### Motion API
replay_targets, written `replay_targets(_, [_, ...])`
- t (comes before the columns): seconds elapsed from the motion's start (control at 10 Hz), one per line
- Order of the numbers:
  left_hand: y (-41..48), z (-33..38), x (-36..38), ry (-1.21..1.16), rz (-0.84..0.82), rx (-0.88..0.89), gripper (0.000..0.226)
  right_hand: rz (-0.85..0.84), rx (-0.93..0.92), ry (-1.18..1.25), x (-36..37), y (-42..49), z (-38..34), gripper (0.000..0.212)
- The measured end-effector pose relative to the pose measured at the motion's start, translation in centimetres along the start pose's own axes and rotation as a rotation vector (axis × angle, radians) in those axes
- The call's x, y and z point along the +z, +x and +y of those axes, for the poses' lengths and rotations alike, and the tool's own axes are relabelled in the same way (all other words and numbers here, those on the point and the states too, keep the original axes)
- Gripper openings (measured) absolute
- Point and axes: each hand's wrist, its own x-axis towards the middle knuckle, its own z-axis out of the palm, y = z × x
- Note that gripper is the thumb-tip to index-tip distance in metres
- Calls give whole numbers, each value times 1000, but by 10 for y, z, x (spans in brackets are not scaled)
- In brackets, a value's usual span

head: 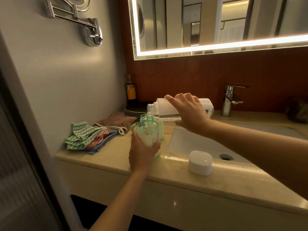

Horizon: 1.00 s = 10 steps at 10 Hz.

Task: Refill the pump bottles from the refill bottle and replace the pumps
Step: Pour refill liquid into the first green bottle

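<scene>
Your left hand (143, 155) wraps the green pump bottle (150, 130), which stands on the surface (108, 159) just left of the sink (191, 142). Your right hand (190, 112) grips the tilted refill bottle (165, 107) above the sink's left edge, its mouth at the pump bottle's open neck.

A lit mirror (216, 22) hangs on the reddish-brown wall (183, 75) above a beige counter (106, 157).

Pouring at vanity counter (106, 157).
The right hand (191, 114) grips refill bottle (164, 108) tipped near horizontal, neck over open green pump bottle (150, 130); left hand (141, 155) grips that bottle's lower body. Liquid stream visible between mouths.
</scene>
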Motion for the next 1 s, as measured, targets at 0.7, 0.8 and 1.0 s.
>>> replay_targets(0.7, [-1,1,-1,-8,-10,-11,97,-17,-13,-15,-3,1,0,76])
replay_targets(0.8, [-1,1,-1,-2,-7,-8,97,-19,-13,-15,-5,1,0,76])
replay_targets(1.0, [-1,2,-1,2,-6,-5,97,-23,-22,-29,-5,1,1,76])
